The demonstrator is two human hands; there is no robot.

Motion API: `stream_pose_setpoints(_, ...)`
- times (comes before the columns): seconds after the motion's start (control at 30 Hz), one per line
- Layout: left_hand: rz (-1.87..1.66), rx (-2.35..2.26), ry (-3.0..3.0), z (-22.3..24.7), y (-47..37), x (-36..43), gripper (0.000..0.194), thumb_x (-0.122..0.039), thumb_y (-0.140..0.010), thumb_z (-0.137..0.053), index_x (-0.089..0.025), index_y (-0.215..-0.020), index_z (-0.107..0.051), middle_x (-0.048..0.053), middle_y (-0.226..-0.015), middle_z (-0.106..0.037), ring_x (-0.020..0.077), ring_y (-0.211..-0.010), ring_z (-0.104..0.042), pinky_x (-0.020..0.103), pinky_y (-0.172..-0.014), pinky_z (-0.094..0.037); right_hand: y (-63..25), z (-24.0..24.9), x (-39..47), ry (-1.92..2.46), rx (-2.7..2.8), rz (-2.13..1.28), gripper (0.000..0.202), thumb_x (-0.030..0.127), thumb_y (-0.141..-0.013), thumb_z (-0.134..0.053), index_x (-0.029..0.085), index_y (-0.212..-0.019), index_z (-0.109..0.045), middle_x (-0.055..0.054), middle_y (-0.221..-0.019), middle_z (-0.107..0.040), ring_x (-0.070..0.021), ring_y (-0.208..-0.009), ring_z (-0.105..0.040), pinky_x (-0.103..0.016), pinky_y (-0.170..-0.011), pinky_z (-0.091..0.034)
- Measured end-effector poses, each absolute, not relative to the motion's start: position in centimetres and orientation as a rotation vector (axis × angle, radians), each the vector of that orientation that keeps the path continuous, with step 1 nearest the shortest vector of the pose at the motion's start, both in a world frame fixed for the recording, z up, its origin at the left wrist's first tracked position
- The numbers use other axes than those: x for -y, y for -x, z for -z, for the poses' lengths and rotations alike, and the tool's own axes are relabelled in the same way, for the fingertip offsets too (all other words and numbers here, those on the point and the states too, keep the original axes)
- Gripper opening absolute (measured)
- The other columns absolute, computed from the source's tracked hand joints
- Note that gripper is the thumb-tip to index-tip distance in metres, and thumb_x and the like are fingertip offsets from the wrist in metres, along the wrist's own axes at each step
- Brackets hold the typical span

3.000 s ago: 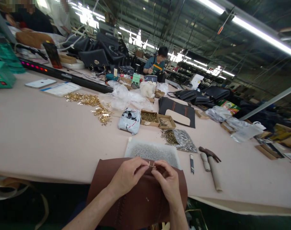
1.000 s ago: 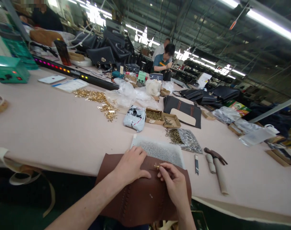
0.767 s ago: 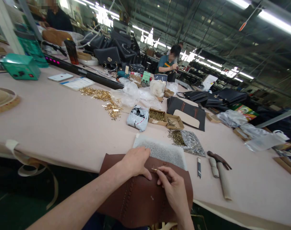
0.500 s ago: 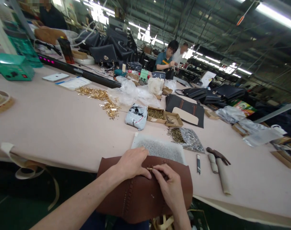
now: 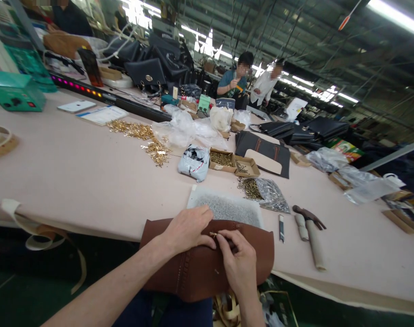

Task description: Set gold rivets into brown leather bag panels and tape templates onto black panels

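Note:
A brown leather piece with stitched lines lies over the table's front edge and my lap. My left hand grips its upper edge, thumb on the near face and the fingers partly hidden behind it. Between the two thumbs a small gold metal fitting stands out from the leather. The fingertips of my right hand are pinched on the fitting's right end. Just behind the leather lies a pale speckled slab.
Behind are gold pieces, a grey plastic packet, a carton of small metal parts and a bag of rings. To the right lies a hammer. A person in a teal shirt stands across the table.
Both hands stay at the fitting, with a small shift of the right fingers. The leather sits slightly higher in view. In the background, the person in white has come out to the right.

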State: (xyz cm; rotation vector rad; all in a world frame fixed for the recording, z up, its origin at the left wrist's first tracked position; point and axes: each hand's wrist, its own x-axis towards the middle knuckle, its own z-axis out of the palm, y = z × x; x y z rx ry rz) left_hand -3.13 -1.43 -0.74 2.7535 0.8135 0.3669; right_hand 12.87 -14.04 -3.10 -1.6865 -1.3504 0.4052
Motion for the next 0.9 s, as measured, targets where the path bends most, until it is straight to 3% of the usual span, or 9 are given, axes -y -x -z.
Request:
stream_pose_setpoints(0.27, -0.399, -0.810, -2.736, 1.4, 3.2, 1.3, 0.057, -0.072, -0.077, -0.076, -0.021, -0.093, -0.054, 0.001, -0.098, -0.062, 0.0235, -0.088, -0.064, 0.033, -0.067, -0.043, -12.0, 2.8, 13.8, 1.775, 1.310, -0.233, 0.014, 0.035, -0.099, -0.064, 0.024, -0.100, -0.071, -0.001, -0.094, -0.068, -0.0136, -0.066, -0.062, -0.028, -0.071, -0.051)
stream_pose_setpoints(0.43, -0.380, -0.797, -2.685, 1.5, 3.2, 0.9, 0.058, -0.073, -0.077, -0.075, -0.021, -0.093, -0.056, 0.001, -0.098, -0.062, 0.0234, -0.088, -0.064, 0.033, -0.067, -0.043, -12.3, 2.3, 13.5, 1.859, 1.425, -0.186, 0.014, 0.037, -0.100, -0.062, 0.026, -0.104, -0.069, -0.003, -0.104, -0.067, -0.0152, -0.069, -0.065, -0.031, -0.072, -0.053)
stream_pose_setpoints(0.53, -0.374, -0.790, -2.660, 1.5, 3.2, 0.8, 0.058, -0.073, -0.077, -0.074, -0.021, -0.094, -0.057, 0.001, -0.099, -0.063, 0.0232, -0.088, -0.064, 0.033, -0.067, -0.044, -12.8, 2.0, 13.2, 1.971, 1.482, -0.074, 0.026, 0.037, -0.100, -0.062, 0.026, -0.124, -0.064, -0.008, -0.121, -0.066, -0.0219, -0.086, -0.070, -0.034, -0.072, -0.055)
stream_pose_setpoints(0.63, -0.381, -0.779, -2.651, 1.6, 3.3, 0.7, 0.057, -0.073, -0.079, -0.072, -0.021, -0.094, -0.057, 0.001, -0.100, -0.063, 0.0235, -0.090, -0.064, 0.033, -0.069, -0.045, -13.7, 1.9, 12.9, 1.947, 1.652, 0.069, 0.038, 0.033, -0.099, -0.063, 0.026, -0.136, -0.060, -0.011, -0.136, -0.063, -0.0308, -0.120, -0.063, -0.043, -0.092, -0.054)
stream_pose_setpoints(0.7, -0.385, -0.768, -2.651, 1.6, 3.4, 0.8, 0.053, -0.071, -0.085, -0.069, -0.021, -0.095, -0.057, 0.002, -0.102, -0.063, 0.0235, -0.091, -0.064, 0.033, -0.070, -0.045, -14.3, 1.9, 12.7, 1.892, 1.767, 0.109, 0.037, 0.031, -0.099, -0.064, 0.026, -0.136, -0.061, -0.011, -0.136, -0.064, -0.0327, -0.131, -0.056, -0.049, -0.105, -0.048)
stream_pose_setpoints(0.8, -0.380, -0.727, -2.645, 1.4, 3.5, 0.8, 0.043, -0.062, -0.093, -0.064, -0.020, -0.097, -0.058, 0.003, -0.103, -0.064, 0.0224, -0.091, -0.064, 0.033, -0.072, -0.046, -15.2, 1.7, 12.4, 1.861, 1.841, 0.053, 0.033, 0.029, -0.098, -0.065, 0.027, -0.131, -0.063, -0.009, -0.126, -0.069, -0.0312, -0.127, -0.058, -0.053, -0.111, -0.042)
stream_pose_setpoints(0.9, -0.376, -0.670, -2.643, 1.2, 3.6, 0.4, 0.035, -0.055, -0.098, -0.063, -0.019, -0.098, -0.061, 0.003, -0.104, -0.064, 0.0217, -0.091, -0.064, 0.032, -0.073, -0.048, -15.9, 1.0, 11.8, 1.851, 1.886, -0.107, 0.028, 0.027, -0.098, -0.064, 0.026, -0.126, -0.065, -0.007, -0.116, -0.071, -0.0281, -0.114, -0.064, -0.049, -0.105, -0.047)
